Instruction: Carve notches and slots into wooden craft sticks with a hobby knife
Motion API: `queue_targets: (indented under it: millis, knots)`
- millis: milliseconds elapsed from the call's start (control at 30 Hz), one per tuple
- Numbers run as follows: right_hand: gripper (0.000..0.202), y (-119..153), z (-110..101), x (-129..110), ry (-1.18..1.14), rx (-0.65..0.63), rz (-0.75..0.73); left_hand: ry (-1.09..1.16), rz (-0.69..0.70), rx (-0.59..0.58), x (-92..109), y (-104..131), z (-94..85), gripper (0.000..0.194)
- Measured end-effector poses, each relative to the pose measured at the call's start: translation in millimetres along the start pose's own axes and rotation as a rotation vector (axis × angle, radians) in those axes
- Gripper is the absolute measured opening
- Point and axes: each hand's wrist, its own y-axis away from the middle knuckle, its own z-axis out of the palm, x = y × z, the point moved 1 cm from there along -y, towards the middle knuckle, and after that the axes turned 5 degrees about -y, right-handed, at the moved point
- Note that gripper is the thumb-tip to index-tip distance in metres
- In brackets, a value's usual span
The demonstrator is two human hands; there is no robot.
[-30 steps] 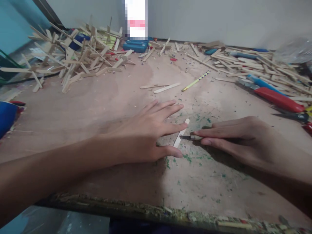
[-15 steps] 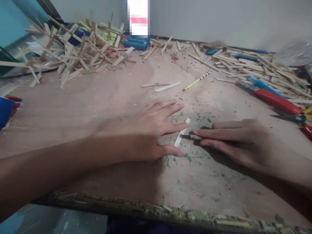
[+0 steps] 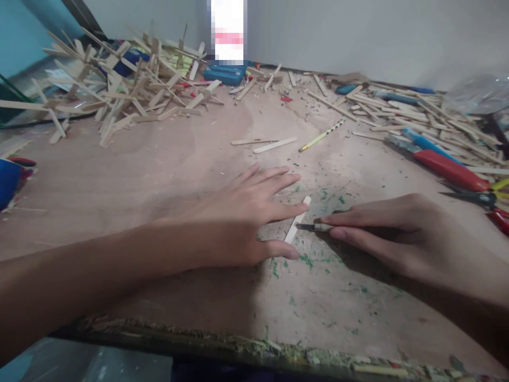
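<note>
A short pale wooden stick (image 3: 295, 227) lies at a slant on the wooden table (image 3: 159, 175). My left hand (image 3: 254, 212) is spread flat, its index fingertip on the stick's upper end and its thumb at the lower end, pinning it down. From the right, my right hand (image 3: 397, 228) pinches a craft knife (image 3: 321, 227) by its handle. The knife's blade points left and touches or nearly touches the middle of the stick. The rest of the handle is hidden by my right hand.
Joined sticks (image 3: 119, 90) pile up at the back left, beside a blue box (image 3: 225, 74). Loose sticks (image 3: 421, 114), a red cutter (image 3: 451, 168) and scissors (image 3: 483, 198) lie right. A pencil (image 3: 322, 136) and two sticks sit beyond my left hand.
The view has shifted slightly. My right hand and the knife have moved a little to the right relative to the stick; my left hand keeps its place on the stick.
</note>
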Motion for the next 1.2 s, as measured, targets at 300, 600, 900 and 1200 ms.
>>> queue_targets:
  millis: [300,600,900,1200]
  knots:
    - [0.035,-7,6,2,0.013,-0.022,-0.029,0.001,-0.027,-0.083,8,-6,-13.6,0.075]
    - [0.023,-8,6,17,0.051,0.009,-0.228,0.046,-0.081,-0.123,4,-8,-14.3,0.077]
    - [0.026,-8,-1,8,0.092,-0.027,-0.160,0.048,-0.093,-0.164,7,-12,-14.1,0.080]
    - [0.023,-11,1,9,0.013,-0.025,-0.117,0.011,-0.075,-0.091,5,-7,-4.8,0.079]
